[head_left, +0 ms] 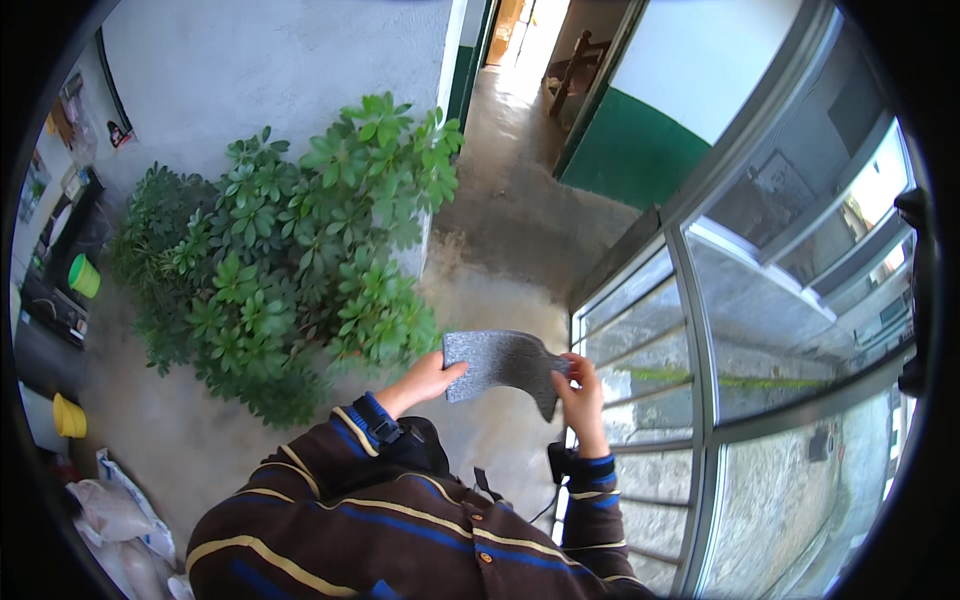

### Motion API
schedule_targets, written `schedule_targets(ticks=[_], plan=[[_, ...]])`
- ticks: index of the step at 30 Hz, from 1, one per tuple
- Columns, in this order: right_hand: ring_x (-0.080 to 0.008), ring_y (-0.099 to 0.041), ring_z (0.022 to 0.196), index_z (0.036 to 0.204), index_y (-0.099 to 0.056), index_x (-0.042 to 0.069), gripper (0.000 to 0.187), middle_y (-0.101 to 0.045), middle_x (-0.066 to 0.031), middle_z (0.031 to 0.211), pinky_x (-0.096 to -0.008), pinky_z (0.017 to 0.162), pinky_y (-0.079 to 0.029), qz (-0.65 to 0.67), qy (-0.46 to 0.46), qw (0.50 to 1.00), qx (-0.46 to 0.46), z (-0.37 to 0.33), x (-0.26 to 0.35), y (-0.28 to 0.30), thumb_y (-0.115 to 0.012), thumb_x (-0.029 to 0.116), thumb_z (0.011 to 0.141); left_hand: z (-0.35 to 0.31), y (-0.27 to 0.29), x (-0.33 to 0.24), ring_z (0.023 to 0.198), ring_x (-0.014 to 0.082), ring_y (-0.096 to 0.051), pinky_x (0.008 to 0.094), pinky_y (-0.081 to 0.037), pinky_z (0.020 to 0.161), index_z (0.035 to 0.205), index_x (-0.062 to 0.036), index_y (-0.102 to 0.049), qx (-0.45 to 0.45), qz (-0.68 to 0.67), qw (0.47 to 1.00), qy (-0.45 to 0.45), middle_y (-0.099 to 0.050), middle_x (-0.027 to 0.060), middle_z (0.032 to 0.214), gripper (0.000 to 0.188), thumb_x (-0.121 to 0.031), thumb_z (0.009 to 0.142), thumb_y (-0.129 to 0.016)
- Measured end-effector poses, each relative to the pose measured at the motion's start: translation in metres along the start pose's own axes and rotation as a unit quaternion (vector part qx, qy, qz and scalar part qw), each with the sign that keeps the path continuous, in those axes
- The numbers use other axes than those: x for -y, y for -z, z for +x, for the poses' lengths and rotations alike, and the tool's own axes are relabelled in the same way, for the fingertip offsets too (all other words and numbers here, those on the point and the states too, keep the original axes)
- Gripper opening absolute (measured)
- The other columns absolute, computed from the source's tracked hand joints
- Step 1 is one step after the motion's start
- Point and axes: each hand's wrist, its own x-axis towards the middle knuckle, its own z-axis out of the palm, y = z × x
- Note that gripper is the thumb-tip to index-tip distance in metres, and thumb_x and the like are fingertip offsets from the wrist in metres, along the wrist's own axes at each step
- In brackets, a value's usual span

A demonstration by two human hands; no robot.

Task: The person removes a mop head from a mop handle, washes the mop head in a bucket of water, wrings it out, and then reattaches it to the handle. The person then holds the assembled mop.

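Above concrete-looking floor (pixel 505 275), left hand (pixel 425 381) and right hand (pixel 581 395) pinch opposite ends of a grey strip (pixel 496 358), long axis crosswise between them.

Left hand (pixel 427 380) and right hand (pixel 583 395) hold grey sheet (pixel 495 360), perhaps felt.

It is probably a home: a big bushy plant (pixel 285 235), a barred window (pixel 645 393), a green-and-white wall (pixel 625 150).
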Motion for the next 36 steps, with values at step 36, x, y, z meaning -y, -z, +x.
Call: schedule_targets(ticks=[36], plan=[[-0.0076, -0.059, 0.083, 0.108, -0.058, 0.001, 0.021, -0.062, -0.0008, 0.091, -0.0221, 0.073, -0.047, 0.119, 0.062, 0.937, 0.323, 1.185, -0.205, -0.101, -0.065, 0.002, 0.089, 1.001, 0.235, -0.094, 0.1, 0.0234, -0.062, 0.037, -0.048, 0.089, 0.12, -0.0003, -0.058, -0.364, -0.036, 0.93, 0.043, -0.067, 0.0134, 0.109, 0.038, -0.022, 0.09, -0.061]])
